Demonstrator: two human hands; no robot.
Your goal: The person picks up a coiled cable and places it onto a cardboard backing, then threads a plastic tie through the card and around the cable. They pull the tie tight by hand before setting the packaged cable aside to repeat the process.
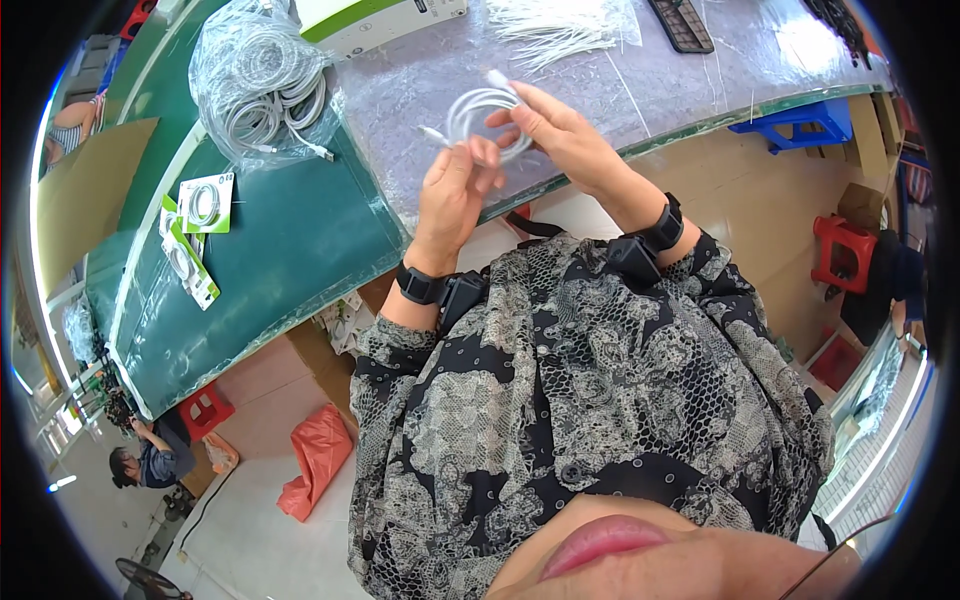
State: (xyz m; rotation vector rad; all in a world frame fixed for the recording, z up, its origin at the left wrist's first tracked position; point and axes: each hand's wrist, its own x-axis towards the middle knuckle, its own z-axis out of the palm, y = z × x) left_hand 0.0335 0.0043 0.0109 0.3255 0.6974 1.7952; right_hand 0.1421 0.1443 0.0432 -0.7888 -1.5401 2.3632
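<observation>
White cable (461,108), smooth round loops, in left hand (450,192) and right hand (566,138).

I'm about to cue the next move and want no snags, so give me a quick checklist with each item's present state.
1. Right hand grip on the coiled white cable: ok, fingers are on the coil's right side.
2. Left hand grip: cannot tell, its fingertips are blurred at the coil.
3. Coil tied: cannot tell, fingers and blur hide part of it.
4. Cable ends tucked in: not ok, a white plug sticks out at the top.
5. Pile of thin white plastic strips clear of the hands: ok, it lies beyond them.
6. Clear plastic bag of pale cables apart from the coil: ok, it lies to the left.
</observation>
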